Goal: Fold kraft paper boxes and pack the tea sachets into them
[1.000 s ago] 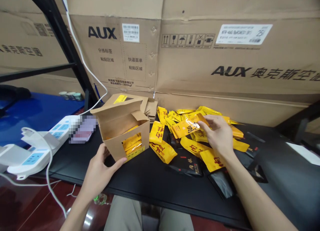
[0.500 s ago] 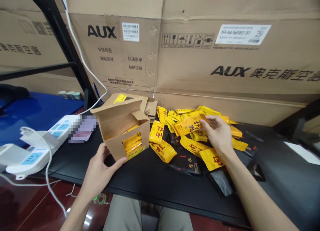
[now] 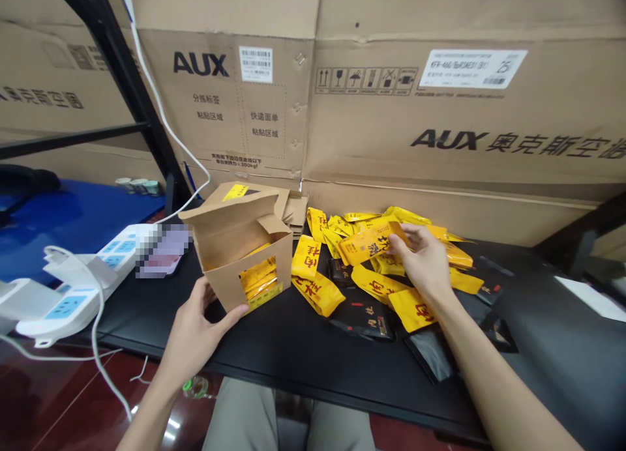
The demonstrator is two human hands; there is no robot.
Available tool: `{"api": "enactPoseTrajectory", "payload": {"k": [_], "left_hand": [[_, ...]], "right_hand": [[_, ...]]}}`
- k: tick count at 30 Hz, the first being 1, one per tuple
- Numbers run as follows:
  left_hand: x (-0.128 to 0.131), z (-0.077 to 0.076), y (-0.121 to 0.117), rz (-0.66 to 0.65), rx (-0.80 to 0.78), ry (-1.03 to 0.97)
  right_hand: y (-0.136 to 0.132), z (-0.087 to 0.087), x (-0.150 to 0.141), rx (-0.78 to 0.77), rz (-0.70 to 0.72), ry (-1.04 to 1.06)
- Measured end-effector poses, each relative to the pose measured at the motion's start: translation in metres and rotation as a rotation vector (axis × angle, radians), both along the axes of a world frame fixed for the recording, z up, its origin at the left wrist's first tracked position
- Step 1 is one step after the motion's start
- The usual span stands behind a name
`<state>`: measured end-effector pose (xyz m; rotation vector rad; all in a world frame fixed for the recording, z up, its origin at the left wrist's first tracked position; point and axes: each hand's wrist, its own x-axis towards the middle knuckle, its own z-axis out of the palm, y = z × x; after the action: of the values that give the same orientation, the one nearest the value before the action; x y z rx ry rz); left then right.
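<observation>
An open brown cardboard box (image 3: 225, 278) stands tilted at the near left of the pile, its lid flap raised. Through its window, yellow packets (image 3: 259, 275) show inside. My left hand (image 3: 200, 327) grips the box's lower corner, thumb on the front and fingers round the side. Over the pile, my right hand (image 3: 423, 259) pinches a yellow-orange sachet (image 3: 364, 244) with dark lettering by its right end. Below and around it lie several yellow sachets (image 3: 320, 294) and black sachets (image 3: 364, 317) on the black table (image 3: 288, 347).
Flattened brown boxes (image 3: 293, 210) lie behind the open box. Large AUX cartons (image 3: 362, 125) wall off the back. At left are a white power strip (image 3: 73, 307) with cables and a phone-like blurred object (image 3: 163, 250). White paper (image 3: 591, 298) lies at right.
Almost nothing differs. The sachet in my right hand has shifted very slightly; my left hand still holds the box in the same place.
</observation>
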<state>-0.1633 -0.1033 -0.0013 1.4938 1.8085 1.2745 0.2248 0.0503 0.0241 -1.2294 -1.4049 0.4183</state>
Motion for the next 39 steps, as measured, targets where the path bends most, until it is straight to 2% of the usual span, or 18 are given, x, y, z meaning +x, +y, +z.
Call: {"api": "enactPoseTrajectory", "payload": {"k": [12, 21, 28, 33, 39], "left_hand": [[-0.001, -0.002, 0.0, 0.004, 0.002, 0.012], [0.001, 0.0, -0.001, 0.01, -0.017, 0.013], [0.0, -0.001, 0.0, 0.008, 0.0, 0.017], [0.0, -0.001, -0.001, 0.01, 0.005, 0.017], [-0.001, -0.002, 0.0, 0.013, 0.004, 0.024]], "right_hand": [[-0.002, 0.003, -0.002, -0.05, -0.059, -0.189], [-0.004, 0.005, -0.003, -0.091, -0.067, -0.233], [-0.005, 0.006, -0.003, -0.093, -0.05, -0.197], [-0.007, 0.007, -0.004, -0.1, 0.041, -0.058], [-0.015, 0.023, -0.01, -0.211, 0.076, 0.093]]}}
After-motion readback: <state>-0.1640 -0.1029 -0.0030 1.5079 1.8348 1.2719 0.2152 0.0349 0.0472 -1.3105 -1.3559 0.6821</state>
